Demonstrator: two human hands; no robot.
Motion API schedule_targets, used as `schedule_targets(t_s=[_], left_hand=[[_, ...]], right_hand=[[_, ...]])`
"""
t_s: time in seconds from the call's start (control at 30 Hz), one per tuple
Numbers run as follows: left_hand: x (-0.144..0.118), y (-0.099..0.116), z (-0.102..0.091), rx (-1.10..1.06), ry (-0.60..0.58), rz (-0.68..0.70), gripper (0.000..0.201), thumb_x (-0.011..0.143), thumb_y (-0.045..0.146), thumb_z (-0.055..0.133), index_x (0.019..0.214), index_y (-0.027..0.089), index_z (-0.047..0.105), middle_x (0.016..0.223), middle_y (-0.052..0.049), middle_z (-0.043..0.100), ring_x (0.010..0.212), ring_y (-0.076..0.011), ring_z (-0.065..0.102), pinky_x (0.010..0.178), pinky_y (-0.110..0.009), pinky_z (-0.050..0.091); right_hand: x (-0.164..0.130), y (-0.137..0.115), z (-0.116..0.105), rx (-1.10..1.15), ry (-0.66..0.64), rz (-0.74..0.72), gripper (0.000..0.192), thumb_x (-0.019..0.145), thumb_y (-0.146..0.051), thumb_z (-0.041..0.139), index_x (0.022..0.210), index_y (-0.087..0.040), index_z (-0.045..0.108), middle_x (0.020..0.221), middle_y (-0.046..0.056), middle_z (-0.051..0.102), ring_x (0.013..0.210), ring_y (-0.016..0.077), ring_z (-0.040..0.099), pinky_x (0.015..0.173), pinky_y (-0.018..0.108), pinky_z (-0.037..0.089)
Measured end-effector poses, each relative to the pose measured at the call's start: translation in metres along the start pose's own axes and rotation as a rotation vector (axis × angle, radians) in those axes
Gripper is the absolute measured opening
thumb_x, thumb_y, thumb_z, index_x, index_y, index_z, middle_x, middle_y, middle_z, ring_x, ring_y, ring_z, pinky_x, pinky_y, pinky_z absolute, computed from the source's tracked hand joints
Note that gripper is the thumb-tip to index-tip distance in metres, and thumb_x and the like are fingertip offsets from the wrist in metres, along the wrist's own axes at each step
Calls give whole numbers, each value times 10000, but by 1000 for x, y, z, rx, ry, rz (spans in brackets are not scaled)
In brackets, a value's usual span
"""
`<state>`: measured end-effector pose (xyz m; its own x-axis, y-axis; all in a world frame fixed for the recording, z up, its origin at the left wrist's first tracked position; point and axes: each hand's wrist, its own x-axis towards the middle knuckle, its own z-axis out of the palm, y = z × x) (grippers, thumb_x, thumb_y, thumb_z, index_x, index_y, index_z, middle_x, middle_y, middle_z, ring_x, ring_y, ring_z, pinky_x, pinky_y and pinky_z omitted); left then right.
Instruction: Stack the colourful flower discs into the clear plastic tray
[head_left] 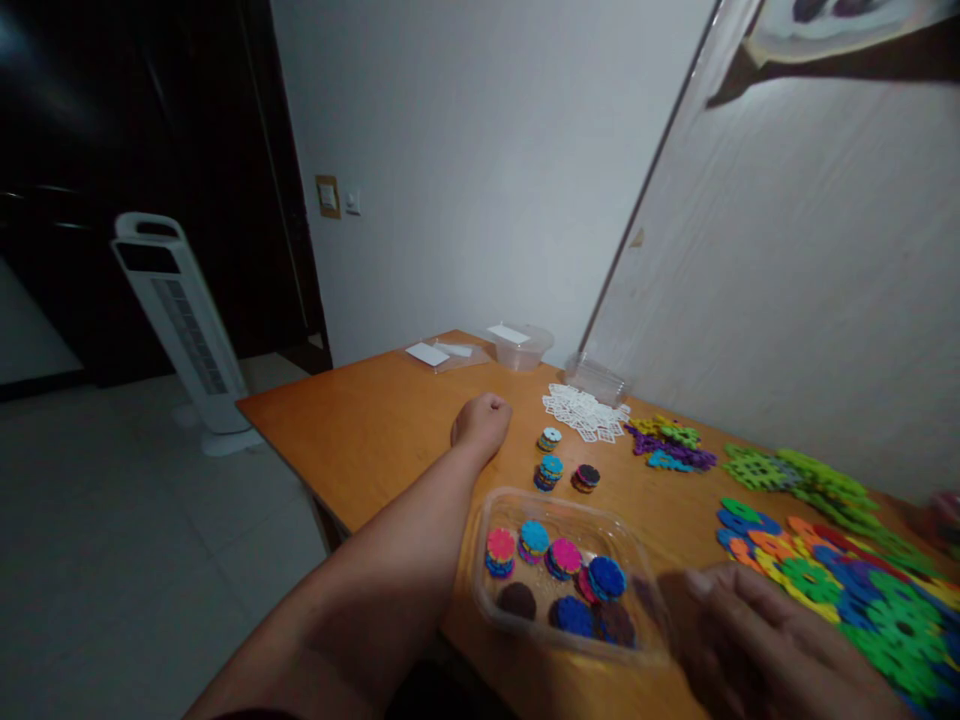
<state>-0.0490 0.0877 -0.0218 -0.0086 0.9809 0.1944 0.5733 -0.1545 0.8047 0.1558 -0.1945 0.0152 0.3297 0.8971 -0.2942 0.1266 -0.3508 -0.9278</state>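
My left hand (484, 422) is closed in a fist over the table, left of the small stacks; anything inside it is hidden. Beside the clear plastic container (651, 655) is my right hand (780, 635), slightly blurred, its fingers loosely stretched out and no object visible in them. Several stacks of notched plastic discs stand in the container, among them a pink stack (564, 557), a light blue stack (534, 540) and a dark blue stack (606, 578). Beyond its far rim are a blue-topped stack (550, 470), a dark-topped stack (586, 478) and a pale-topped stack (550, 439).
White lattice pieces (586, 410) lie near the wall. Purple and yellow pieces (671, 445), green pieces (799, 475) and a multicoloured pile of flat discs (847, 590) spread along the right. Clear tubs (521, 350) stand at the back. A white tower fan (184, 320) stands on the floor.
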Motion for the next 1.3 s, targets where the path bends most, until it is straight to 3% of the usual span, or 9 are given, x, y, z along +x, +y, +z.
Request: schedule_targets(t_s=[0.07,0.17,0.27,0.4,0.57,0.87,1.3], left_hand=[[0,1,0,6,0,-6,229,855,357,549,863,242,747,868,-19,748,720,-164,616,589,-252,354],[0,1,0,13,1,-11,226,855,351,546,859,249,748,861,-15,749,724,-166,617,595,-252,357],[-1,1,-1,22,-1,-7,221,855,349,547,848,255,746,862,-13,749,729,-172,622,592,-255,352],[-3,4,-3,35,-2,-11,214,857,351,551,834,253,740,870,-22,748,738,-179,629,589,-261,344],[-4,6,-4,57,-8,-15,212,854,357,553,824,247,732,869,-25,749,738,-180,622,592,-264,339],[-6,8,-6,71,-9,-23,212,858,352,547,825,245,728,863,-25,744,731,-181,615,584,-274,323],[-7,9,-6,87,-20,-24,207,857,353,544,827,259,726,877,-2,747,753,-169,627,581,-265,341]], right_hand=[[19,-16,-13,-159,104,-173,415,770,-624,698,663,-243,571,572,-1,522,515,155,461,449,269,397],[51,-44,-16,-403,126,-394,336,784,-568,677,763,-235,639,706,31,619,638,192,539,537,286,427],[82,-64,1,-500,-45,-530,270,843,-489,616,828,-222,655,770,35,655,733,207,585,642,305,462],[112,-78,29,-612,-273,-550,189,846,-380,609,868,-203,671,831,42,693,766,202,600,666,305,461],[129,-93,44,-760,-363,-596,193,821,-270,634,982,-184,698,740,-2,626,694,168,546,623,279,415],[138,-92,48,-739,-431,-620,214,827,-296,652,1003,-177,682,766,-11,590,686,154,523,611,270,398],[141,-86,54,-825,-403,-630,234,833,-357,651,960,-165,688,781,13,578,702,172,499,616,294,383]])
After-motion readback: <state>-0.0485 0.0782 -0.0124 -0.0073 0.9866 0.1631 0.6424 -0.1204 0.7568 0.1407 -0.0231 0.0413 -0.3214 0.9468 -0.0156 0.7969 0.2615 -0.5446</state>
